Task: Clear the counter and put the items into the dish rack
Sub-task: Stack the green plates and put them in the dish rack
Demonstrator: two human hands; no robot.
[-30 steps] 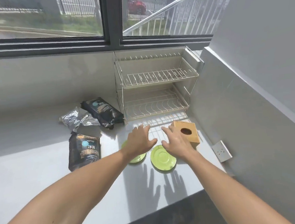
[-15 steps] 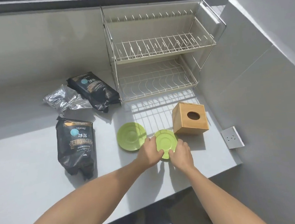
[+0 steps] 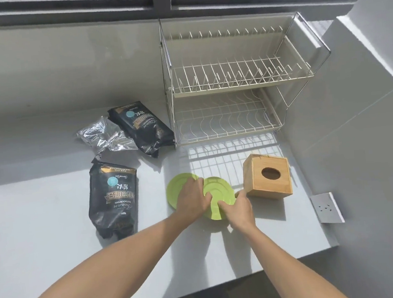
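Two green saucers are on the grey counter [image 3: 55,232] in front of the rack. Both of my hands grip the right saucer [image 3: 218,192] by its near edge. It is tilted and raised a little, with its shadow on the counter below, and it overlaps the left saucer [image 3: 177,186]. My left hand [image 3: 191,198] covers part of the left saucer. My right hand [image 3: 240,209] pinches the right saucer's near right rim. The two-tier wire dish rack [image 3: 239,81] stands empty against the back wall.
Two black coffee bags [image 3: 113,199] [image 3: 142,127] and a crumpled silver foil bag [image 3: 104,135] lie to the left. A wooden tissue box [image 3: 268,176] sits just right of the saucers. A white wall socket [image 3: 326,207] is on the right wall.
My hands came back from the rack side and closed on the right saucer. It has since risen off the counter and shifted left over the other saucer.
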